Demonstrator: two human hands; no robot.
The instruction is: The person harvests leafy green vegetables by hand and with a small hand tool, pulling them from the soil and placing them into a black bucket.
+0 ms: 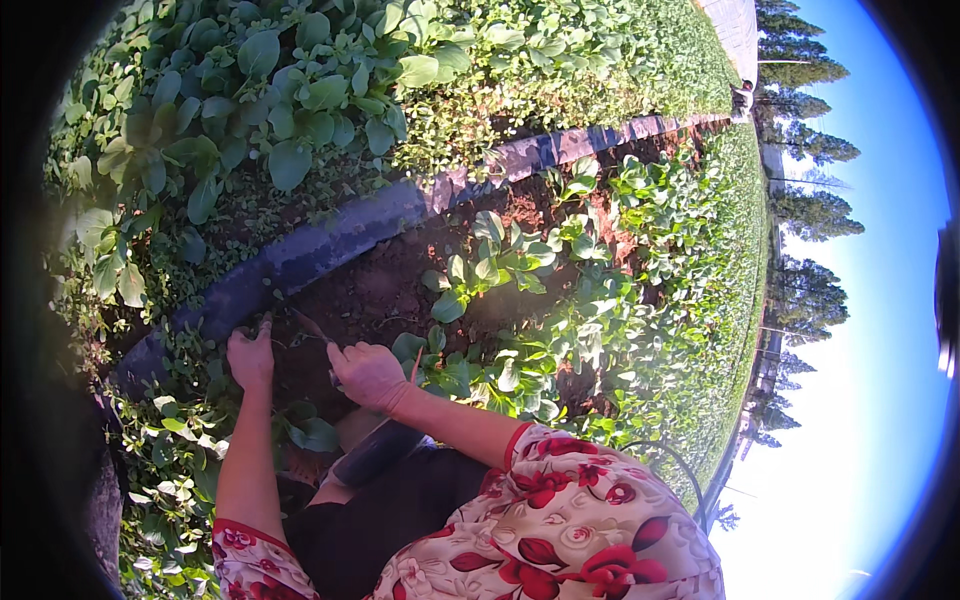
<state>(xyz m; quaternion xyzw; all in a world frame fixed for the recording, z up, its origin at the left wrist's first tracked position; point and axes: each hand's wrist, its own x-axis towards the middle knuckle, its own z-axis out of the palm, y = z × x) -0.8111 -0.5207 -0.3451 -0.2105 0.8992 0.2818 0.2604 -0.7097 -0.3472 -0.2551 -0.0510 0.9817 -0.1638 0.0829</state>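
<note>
Over a patch of dark soil (385,280), my two hands work close to each other. My left hand (250,358) is low beside a dark flat strip on the ground, its fingers drawn together; what they pinch, if anything, is too small to make out. A little to its right, my right hand (365,375) is closed round the handle of a thin-bladed hand tool (308,324). The blade points toward my left hand, just above the soil. Leafy green plants (450,300) grow beyond my right hand, and a broad leaf (313,434) lies between my forearms.
The dark flat strip (350,230) runs from near my left hand far along the bed. Dense leafy greens (290,110) stand on its far side. A thin curved black tube (685,465) shows at right. Another person (743,100) is far off, near tall trees (810,210).
</note>
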